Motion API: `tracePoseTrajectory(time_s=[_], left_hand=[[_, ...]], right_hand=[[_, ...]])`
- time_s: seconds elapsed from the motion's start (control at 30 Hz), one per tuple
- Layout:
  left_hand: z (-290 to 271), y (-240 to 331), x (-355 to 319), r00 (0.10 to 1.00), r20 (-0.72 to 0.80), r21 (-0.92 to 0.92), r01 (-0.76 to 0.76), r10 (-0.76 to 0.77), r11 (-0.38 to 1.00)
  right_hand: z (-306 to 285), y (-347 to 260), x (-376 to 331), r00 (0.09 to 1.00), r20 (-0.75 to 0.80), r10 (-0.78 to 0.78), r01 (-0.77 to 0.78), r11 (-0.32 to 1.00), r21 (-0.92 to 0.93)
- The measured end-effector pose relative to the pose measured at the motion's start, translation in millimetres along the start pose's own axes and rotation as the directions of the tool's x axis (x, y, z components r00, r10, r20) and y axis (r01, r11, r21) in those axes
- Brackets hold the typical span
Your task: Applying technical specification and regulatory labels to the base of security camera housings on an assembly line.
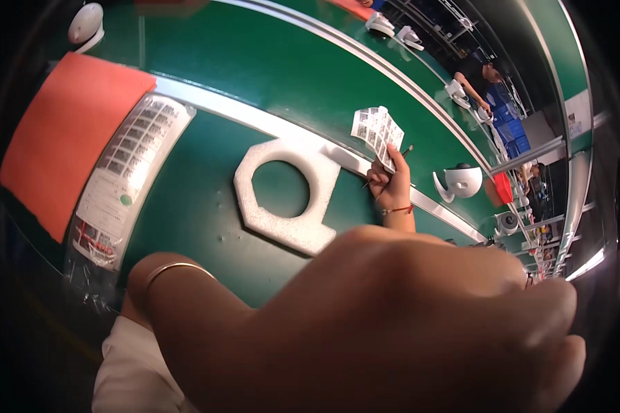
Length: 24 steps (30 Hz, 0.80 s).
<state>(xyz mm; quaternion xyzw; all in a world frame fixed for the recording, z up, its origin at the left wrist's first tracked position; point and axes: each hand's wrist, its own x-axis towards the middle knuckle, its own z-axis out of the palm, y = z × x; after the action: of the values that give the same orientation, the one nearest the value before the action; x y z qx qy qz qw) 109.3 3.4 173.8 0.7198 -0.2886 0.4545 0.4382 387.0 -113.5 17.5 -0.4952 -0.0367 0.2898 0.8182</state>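
Near the lens, filling the lower half of the view, is the left hand (406,323), back facing up, fingers curled under into a fist. Can't tell whether anything sits inside it. Its forearm comes in from the lower left w/ a white sleeve and a thin metal bangle (176,267) at the wrist.

Behind it runs a green bench (207,206), split by a pale rail. At far left lies an orange sheet (62,131); just right of that is a bagged label strip (127,172). In the middle lies a white foam block (289,233) w/ a round hole cut through.

Right of the foam, the right hand (393,186) is raised above the bench, wrist bent, a red cord round it. It pinches a small label sheet (377,127) upright betw. thumb and fingers, and a thin tool (405,151) is tucked in the same grip.

Further right is a white dome device (463,180); at far right a co-worker (489,89) bends over the line.

Risk, as a judgement: one grip carries both sheet and tool, so either could slip, or the tool tip could scratch a label. The fist also blocks much of the near bench from view.
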Motion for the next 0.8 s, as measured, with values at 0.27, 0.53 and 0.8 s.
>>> tracePoseTrajectory(time_s=[0.27, 0.53, 0.8], left_hand=[[7.3, -10.9, -2.5, 0.993, -0.054, 0.170, 0.114, -0.107, 0.979], [-27.6, -40.3, 1.3, 0.697, 0.610, 0.473, 0.062, -0.377, 0.879], [-92.2, -10.5, 10.9, 0.751, 0.660, -0.062, 0.048, 0.005, 0.997]], right_hand=[[-21.3, -2.5, 13.8, 0.987, 0.034, 0.155, -0.155, 0.988, 0.005], [-18.9, 3.0, 13.9, 0.998, -0.016, 0.058, -0.058, 0.998, -0.011], [-19.1, 6.7, 13.9, 1.000, 0.016, 0.027, -0.027, 1.000, 0.014]])
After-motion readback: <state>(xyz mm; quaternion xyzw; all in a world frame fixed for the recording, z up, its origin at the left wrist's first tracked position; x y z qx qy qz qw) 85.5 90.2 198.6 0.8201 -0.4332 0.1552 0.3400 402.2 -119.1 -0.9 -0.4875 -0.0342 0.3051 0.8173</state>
